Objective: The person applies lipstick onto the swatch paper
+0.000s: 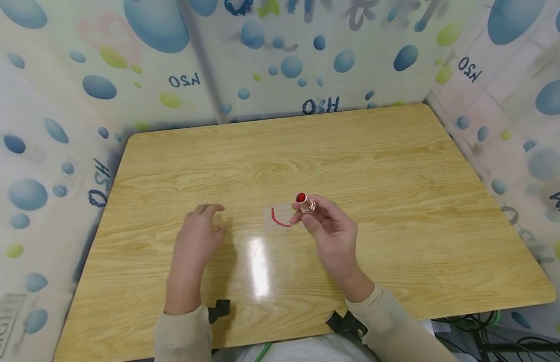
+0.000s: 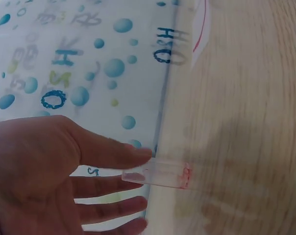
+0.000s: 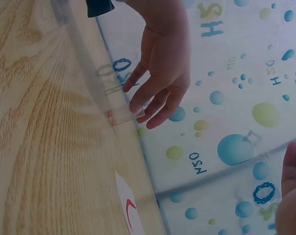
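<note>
My right hand [image 1: 334,236] holds a lipstick [image 1: 307,203] in a shiny rose-gold tube, its red tip showing at the upper end. Thumb and fingers grip the lower part of the tube. To the left, my left hand [image 1: 196,239] pinches a clear cap [image 2: 162,174] between thumb and index finger; red smears mark the cap's far end. The other left fingers stand apart in the left wrist view. Between the hands lies a small pale slip of paper [image 1: 267,221] with a curved red stroke on it. Only part of my right hand [image 3: 292,196] shows in the right wrist view.
A wood-grain table [image 1: 375,151] lies under both hands. Bubble-printed sheeting [image 1: 280,50] walls its back and sides. Dark cables [image 1: 483,332] gather below the table's front right corner. Black straps [image 1: 345,324] sit by the wrists.
</note>
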### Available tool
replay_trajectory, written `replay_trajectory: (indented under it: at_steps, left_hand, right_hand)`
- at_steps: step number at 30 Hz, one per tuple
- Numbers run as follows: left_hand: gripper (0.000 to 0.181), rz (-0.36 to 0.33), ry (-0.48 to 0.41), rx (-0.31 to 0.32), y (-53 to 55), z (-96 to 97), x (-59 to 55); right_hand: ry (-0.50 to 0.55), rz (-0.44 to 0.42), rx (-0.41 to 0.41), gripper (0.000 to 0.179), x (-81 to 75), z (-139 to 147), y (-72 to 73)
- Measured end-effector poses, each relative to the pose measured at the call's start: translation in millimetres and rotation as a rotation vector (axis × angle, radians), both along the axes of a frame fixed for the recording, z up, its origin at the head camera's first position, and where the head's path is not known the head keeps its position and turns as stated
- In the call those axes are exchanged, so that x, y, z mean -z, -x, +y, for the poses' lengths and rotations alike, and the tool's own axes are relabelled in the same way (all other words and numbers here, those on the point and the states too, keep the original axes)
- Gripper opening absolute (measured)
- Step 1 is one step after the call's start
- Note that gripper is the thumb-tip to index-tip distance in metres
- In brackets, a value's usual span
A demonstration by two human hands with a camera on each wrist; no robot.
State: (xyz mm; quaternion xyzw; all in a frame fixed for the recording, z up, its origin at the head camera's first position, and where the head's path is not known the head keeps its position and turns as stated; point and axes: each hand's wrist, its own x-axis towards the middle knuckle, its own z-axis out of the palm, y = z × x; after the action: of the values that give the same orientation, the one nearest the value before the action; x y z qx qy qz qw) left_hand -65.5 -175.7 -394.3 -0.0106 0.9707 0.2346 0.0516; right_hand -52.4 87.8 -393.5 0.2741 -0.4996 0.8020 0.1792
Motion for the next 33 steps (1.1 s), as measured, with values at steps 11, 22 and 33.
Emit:
replay_trajectory:
  at_steps: [11, 22, 33]
  left_hand:
    - [0.03, -0.038, -0.049, -0.02, 4.5, -1.2, 7.5]
    - [0.035, 0.123, -0.184, -0.045, 6.2, 5.1, 2.1]
    - [0.029, 0.293, -0.788, -0.092, 2.3, 22.3, -27.9]
  right_hand:
    - [-0.025, -0.003, 0.003, 0.03, 2.2, 2, 0.6]
    - [-0.044, -0.03, 0.019, 0.029, 0.9, 3, 1.2]
    - [-0.121, -0.204, -0.009, 0.034, -3.5, 6, 3.8]
